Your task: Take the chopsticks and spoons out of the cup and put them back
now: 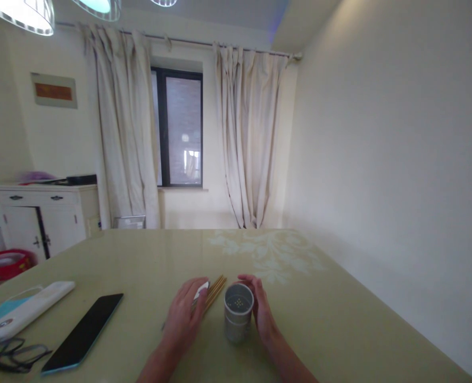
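Observation:
A grey cylindrical holder (238, 322), with small holes in the bottom inside, stands upright on the table. My right hand (263, 311) is cupped along its right side, fingers extended and slightly curved toward its far rim; whether they touch it I cannot tell. To the holder's left, my left hand (184, 314) is closed over what looks like a metal spoon (201, 290), its shiny bowl showing by the thumb. Several gold-coloured chopsticks (215, 293) lie slanted beside that thumb, partly hidden by the hand.
On the left of the table (140, 266) lie a black phone (84, 332), a white power strip (32, 308), a light-blue item (4, 313) and dark-framed glasses (16, 354). A white cabinet (60, 218) and a red basin (8, 263) stand beyond the left edge. A wall (399, 186) runs along the right.

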Demonstrator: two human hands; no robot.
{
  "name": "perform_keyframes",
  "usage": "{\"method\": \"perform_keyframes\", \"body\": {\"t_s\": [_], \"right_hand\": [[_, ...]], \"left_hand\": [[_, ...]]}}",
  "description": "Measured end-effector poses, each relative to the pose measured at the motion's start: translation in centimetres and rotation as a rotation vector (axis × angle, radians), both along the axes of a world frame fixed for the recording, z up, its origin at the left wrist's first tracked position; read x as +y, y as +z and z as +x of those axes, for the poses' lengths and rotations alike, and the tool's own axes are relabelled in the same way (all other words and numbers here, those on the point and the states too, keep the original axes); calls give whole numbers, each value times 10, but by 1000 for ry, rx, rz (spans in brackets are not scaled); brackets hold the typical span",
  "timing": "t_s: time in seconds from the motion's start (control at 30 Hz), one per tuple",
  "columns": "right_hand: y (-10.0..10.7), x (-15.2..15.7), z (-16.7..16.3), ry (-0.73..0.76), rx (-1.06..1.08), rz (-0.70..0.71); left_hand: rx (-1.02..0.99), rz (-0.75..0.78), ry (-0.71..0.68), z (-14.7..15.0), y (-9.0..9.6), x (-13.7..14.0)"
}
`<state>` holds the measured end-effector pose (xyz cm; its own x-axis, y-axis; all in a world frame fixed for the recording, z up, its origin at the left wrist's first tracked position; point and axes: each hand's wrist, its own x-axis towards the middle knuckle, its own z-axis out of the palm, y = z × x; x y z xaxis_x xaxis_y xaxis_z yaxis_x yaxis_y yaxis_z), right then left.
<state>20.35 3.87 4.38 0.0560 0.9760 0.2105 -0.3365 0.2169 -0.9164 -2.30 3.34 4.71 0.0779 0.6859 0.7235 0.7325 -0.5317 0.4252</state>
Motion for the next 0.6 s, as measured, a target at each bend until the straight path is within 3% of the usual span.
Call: {"method": "perform_keyframes", "body": {"t_s": [0.1,0.23,0.6], "right_hand": [[-2,-3,-5,-1,-8,-6],[-5,-5,-12,109,30,-5],[-11,-4,-18,123,-14,108]], "left_hand": [[43,-35,-156,8,-4,-9],[125,-89,-304,23,-15,-14],[-48,-301,-261,30,-9,-16]]}}
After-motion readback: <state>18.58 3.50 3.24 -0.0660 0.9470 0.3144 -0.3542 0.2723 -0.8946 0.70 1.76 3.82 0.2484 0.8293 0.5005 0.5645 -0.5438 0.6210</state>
